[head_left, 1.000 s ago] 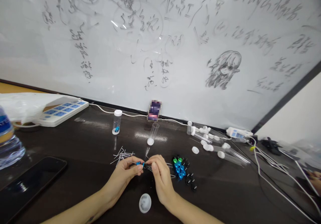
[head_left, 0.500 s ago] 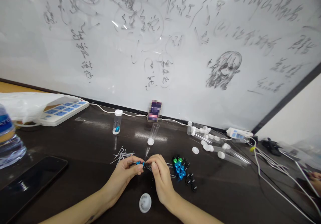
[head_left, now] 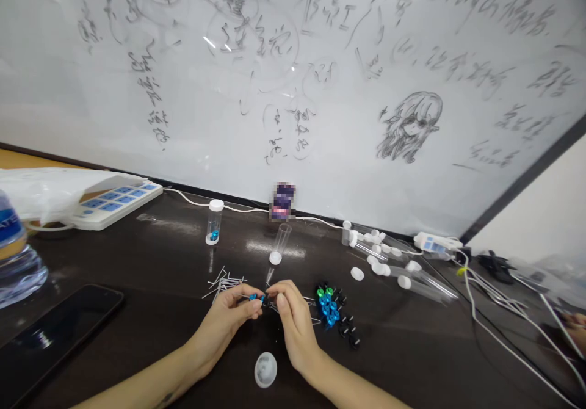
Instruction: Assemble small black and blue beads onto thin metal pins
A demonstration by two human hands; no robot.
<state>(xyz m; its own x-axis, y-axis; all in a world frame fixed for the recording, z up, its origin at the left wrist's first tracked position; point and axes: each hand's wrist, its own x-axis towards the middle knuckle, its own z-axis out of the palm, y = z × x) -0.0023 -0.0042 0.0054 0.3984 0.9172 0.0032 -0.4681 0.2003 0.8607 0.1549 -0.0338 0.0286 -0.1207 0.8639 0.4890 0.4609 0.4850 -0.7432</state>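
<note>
My left hand (head_left: 235, 311) pinches a small blue metal part (head_left: 253, 298) between thumb and fingertips. Close against it on the right, the fingers of my right hand (head_left: 292, 311) are closed on a small black piece (head_left: 267, 299), largely covered by the fingertips. Behind my left hand lies a pile of thin bent metal rods, like hex keys (head_left: 224, 282). Right of my right hand sit several blue parts (head_left: 328, 309), green parts (head_left: 325, 292) and black-headed screws (head_left: 350, 329). A translucent white cup-like cap (head_left: 265, 370) rests between my forearms.
A clear tube (head_left: 282, 238) stands beyond my hands; a capped tube (head_left: 214, 223) holds blue parts. Tubes and white caps (head_left: 379, 267) lie at the right, near cables (head_left: 485, 326). A phone (head_left: 59, 342), water bottle (head_left: 16, 253) and power strip (head_left: 119, 204) occupy the left. A whiteboard (head_left: 220, 128) rises behind.
Both hands stay nearly in place, still together. The right fingertips have shifted slightly around the black piece.
</note>
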